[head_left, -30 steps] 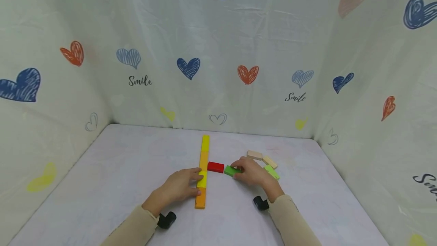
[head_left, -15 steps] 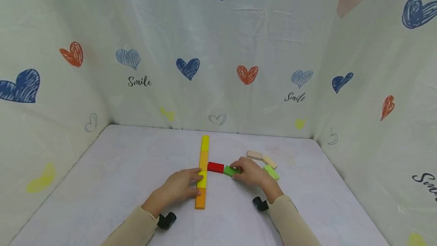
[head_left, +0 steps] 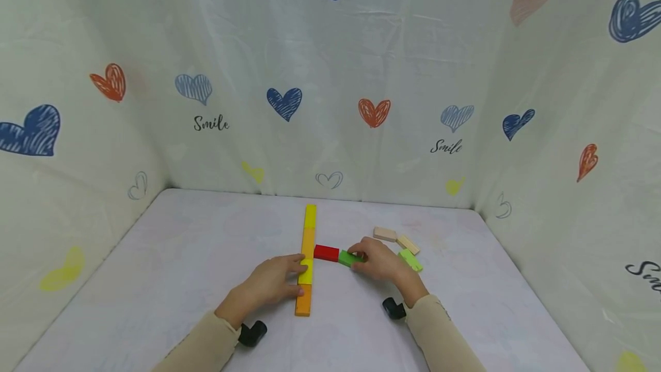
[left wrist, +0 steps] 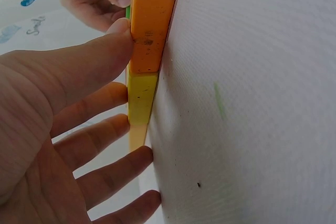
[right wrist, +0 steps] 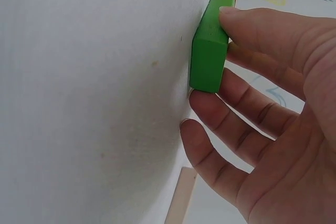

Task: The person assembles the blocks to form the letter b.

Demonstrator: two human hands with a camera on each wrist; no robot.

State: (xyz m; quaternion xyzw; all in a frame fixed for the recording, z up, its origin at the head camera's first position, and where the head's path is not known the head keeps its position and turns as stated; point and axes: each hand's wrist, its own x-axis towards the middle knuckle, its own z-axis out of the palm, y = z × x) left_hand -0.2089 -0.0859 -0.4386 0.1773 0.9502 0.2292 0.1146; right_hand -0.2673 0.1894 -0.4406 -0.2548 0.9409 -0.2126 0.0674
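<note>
A straight row of yellow and orange blocks runs away from me: orange block (head_left: 303, 303) nearest, then a yellow block (head_left: 306, 274), an amber block (head_left: 308, 240) and another yellow block (head_left: 310, 216). My left hand (head_left: 265, 285) rests on the row's left side, fairly straight fingers spread; in the left wrist view its thumb touches the orange block (left wrist: 152, 24). From the row's right side a red block (head_left: 326, 253) extends, with a green block (head_left: 348, 258) end to end against it. My right hand (head_left: 381, 260) pinches that green block (right wrist: 209, 56) between thumb and fingers.
Behind and beside the right hand lie a pale wooden block (head_left: 384, 234), a second wooden block (head_left: 408, 244) and a lime green piece (head_left: 411, 260), partly hidden. The white table (head_left: 129, 280) meets a heart-printed curtain (head_left: 330, 62) at its back and sides.
</note>
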